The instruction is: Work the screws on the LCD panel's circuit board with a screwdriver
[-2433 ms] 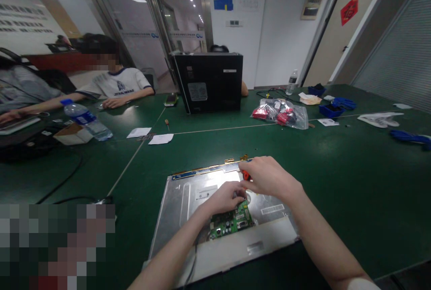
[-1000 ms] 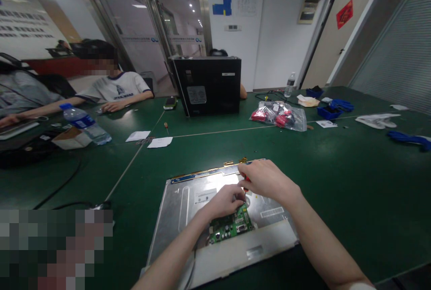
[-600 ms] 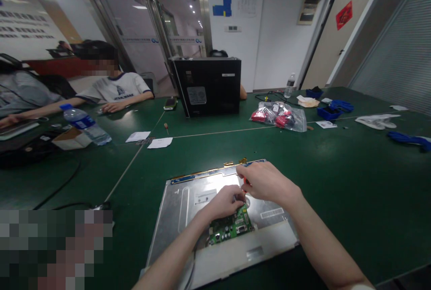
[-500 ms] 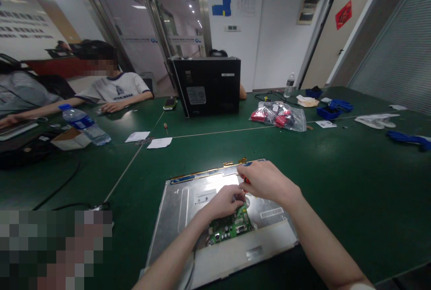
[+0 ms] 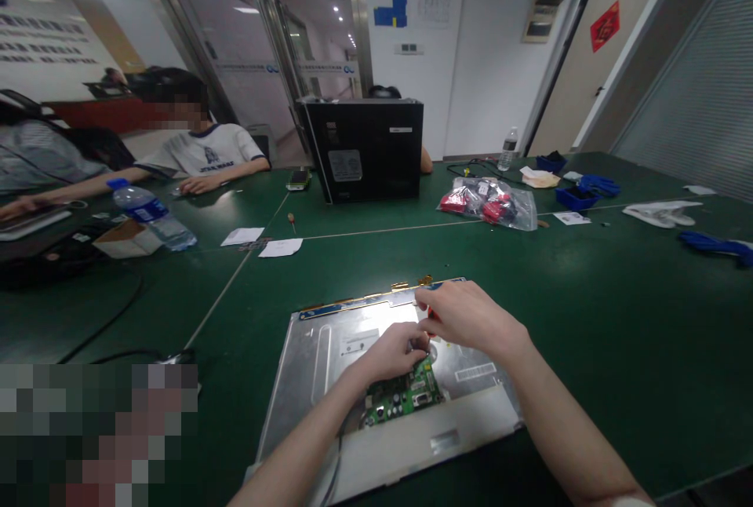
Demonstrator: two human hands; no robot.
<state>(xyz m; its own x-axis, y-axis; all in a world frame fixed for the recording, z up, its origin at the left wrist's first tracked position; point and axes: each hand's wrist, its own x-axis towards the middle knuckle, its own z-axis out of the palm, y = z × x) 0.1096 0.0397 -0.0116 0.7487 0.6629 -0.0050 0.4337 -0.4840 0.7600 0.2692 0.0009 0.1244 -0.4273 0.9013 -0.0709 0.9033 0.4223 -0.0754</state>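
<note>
In the head view a metal LCD panel [image 5: 321,370] lies back side up on the green table. Attached to it is a green circuit board [image 5: 403,397], and a blue strip board [image 5: 341,308] runs along its far edge. My right hand [image 5: 467,315] is closed around what looks like a red-handled screwdriver [image 5: 432,325], mostly hidden by the fingers. My left hand [image 5: 391,351] is just to the left, over the top of the circuit board. Its fingers are pinched together close to my right fingertips; what they hold is hidden.
A black computer case [image 5: 370,154] stands across the table. A bag of red items [image 5: 488,202] is to its right, blue gloves [image 5: 714,246] at far right. A water bottle [image 5: 150,213] and paper slips [image 5: 281,248] lie left. Another person [image 5: 215,154] sits at far left.
Both hands stay at almost the same spot over the panel. The view has shifted very slightly; nothing else visibly differs.
</note>
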